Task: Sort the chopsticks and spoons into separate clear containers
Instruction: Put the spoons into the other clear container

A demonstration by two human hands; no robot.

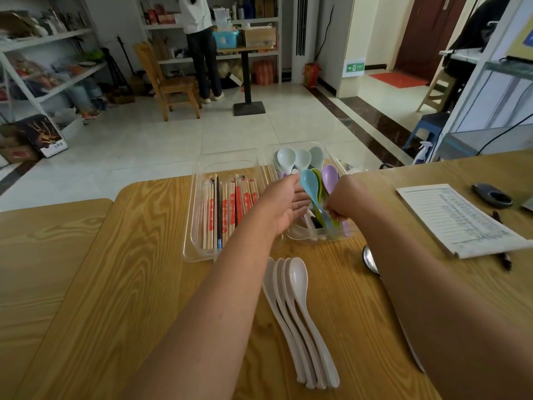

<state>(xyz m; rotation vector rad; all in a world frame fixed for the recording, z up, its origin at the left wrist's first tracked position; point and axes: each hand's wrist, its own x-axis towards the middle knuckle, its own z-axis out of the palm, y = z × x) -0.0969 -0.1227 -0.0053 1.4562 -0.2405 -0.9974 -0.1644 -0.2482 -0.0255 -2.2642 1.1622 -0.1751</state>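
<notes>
Head view recorded the right hand point(343, 204) gripping the handles of three plastic spoons point(310, 183), blue, green and purple, bowls raised over the right clear container point(317, 239). Three pale spoons point(286, 157) lay at its far end. The left hand point(284, 203) was open alongside. Four white spoons point(300, 313) lay nested on the table point(144, 255). Wrapped chopsticks point(230, 203) lay in the left container point(225, 157).

Soft even daylight, wide-angle edge distortion, slight blur

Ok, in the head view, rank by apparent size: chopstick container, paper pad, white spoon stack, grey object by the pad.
1. chopstick container and paper pad: look alike, not ranked.
2. white spoon stack, though nearest the camera, so unsure.
3. grey object, clearly smallest.
</notes>
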